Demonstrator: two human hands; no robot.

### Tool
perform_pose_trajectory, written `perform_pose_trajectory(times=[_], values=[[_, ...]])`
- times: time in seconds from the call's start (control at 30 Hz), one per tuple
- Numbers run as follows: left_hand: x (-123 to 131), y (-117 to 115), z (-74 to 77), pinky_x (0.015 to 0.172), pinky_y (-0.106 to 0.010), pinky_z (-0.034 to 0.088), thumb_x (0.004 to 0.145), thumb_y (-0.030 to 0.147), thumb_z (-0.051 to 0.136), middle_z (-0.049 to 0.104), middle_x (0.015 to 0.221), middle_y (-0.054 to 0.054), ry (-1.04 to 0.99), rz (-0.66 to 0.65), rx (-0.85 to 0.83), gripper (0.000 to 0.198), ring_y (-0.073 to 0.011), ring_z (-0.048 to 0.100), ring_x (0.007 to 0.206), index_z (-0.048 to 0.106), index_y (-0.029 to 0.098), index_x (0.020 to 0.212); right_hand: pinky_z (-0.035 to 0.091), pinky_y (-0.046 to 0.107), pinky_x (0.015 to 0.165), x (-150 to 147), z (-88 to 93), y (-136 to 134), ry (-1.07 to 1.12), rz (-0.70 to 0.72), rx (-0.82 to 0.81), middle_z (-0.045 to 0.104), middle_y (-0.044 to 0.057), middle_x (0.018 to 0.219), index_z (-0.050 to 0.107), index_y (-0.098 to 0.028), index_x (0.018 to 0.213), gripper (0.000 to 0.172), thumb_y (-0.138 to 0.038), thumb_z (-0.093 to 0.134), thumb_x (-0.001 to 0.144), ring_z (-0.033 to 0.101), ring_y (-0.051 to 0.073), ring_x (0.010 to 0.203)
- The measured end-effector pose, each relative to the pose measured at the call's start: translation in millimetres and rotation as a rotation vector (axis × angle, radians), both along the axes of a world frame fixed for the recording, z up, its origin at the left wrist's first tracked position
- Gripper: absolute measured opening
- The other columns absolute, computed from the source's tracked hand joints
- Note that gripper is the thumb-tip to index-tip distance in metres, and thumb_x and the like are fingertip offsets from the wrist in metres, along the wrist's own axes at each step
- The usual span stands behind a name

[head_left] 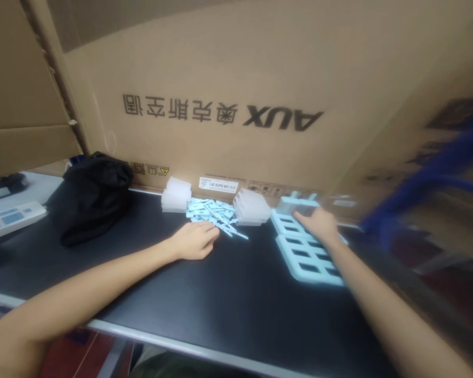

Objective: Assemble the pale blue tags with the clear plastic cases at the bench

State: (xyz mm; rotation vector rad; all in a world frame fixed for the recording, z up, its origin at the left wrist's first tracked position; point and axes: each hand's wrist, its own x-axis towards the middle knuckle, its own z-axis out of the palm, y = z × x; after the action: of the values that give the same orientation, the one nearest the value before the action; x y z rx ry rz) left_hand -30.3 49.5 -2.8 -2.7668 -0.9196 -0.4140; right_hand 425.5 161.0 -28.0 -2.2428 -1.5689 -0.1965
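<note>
My left hand rests low over the black table, fingers curled together, at the near edge of a loose pile of light blue plastic sticks. Anything inside those fingers is hidden. On the right, my right hand is closed at the far end of light blue frames with rows of rectangular openings. Its thumb and fingers are around a translucent block with a light blue top, perhaps an ice-pop mould. Whitish translucent moulds stand in two stacks, a left stack and a right stack, flanking the sticks.
A large cardboard box with upside-down printing walls off the back of the table. Black cloth lies bunched on the left, beside a white and blue box. A blue metal bar slants at the right.
</note>
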Motion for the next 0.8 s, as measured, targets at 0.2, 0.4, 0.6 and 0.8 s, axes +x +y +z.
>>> perform_pose_trajectory(times=[0.2, 0.4, 0.6, 0.8], values=[[-0.7, -0.7, 2.0, 0.077, -0.031, 0.049, 0.098, 0.02, 0.051, 0.067, 0.101, -0.004, -0.002, 0.011, -0.01, 0.004, -0.0202, 0.063, 0.091, 0.054, 0.022, 0.095, 0.055, 0.041, 0.085, -1.1, 0.2, -1.8, 0.02, 0.009, 0.005, 0.076, 0.026, 0.099, 0.072, -0.007, 0.112, 0.07, -0.07, 0.062, 0.084, 0.074, 0.037, 0.099], [-0.2, -0.7, 0.6, 0.077, -0.032, 0.049, 0.097, 0.02, 0.052, 0.067, 0.101, -0.004, -0.007, 0.015, -0.018, 0.003, -0.0208, 0.063, 0.094, 0.054, 0.022, 0.095, 0.055, 0.04, 0.084, -0.3, 0.2, -1.2, -0.001, 0.035, 0.021, 0.077, 0.023, 0.101, 0.072, -0.011, 0.114, 0.066, -0.069, 0.062, 0.085, 0.074, 0.035, 0.099], [0.0, 0.0, 1.3, 0.075, -0.031, 0.049, 0.096, 0.02, 0.052, 0.067, 0.101, -0.004, -0.006, 0.01, -0.015, 0.003, -0.0206, 0.063, 0.092, 0.054, 0.022, 0.095, 0.055, 0.039, 0.085, -0.3, 0.8, 1.0, -0.009, 0.016, 0.013, 0.077, 0.023, 0.102, 0.073, -0.01, 0.115, 0.067, -0.07, 0.064, 0.084, 0.075, 0.036, 0.1], [0.0, 1.1, 1.8, 0.075, -0.031, 0.048, 0.097, 0.02, 0.052, 0.067, 0.1, -0.004, 0.002, 0.0, -0.011, 0.004, -0.0204, 0.062, 0.093, 0.054, 0.022, 0.095, 0.055, 0.043, 0.087, -1.4, -0.2, 4.0, -0.031, -0.012, -0.028, 0.075, 0.03, 0.102, 0.072, -0.002, 0.115, 0.076, -0.072, 0.059, 0.088, 0.074, 0.041, 0.105]])
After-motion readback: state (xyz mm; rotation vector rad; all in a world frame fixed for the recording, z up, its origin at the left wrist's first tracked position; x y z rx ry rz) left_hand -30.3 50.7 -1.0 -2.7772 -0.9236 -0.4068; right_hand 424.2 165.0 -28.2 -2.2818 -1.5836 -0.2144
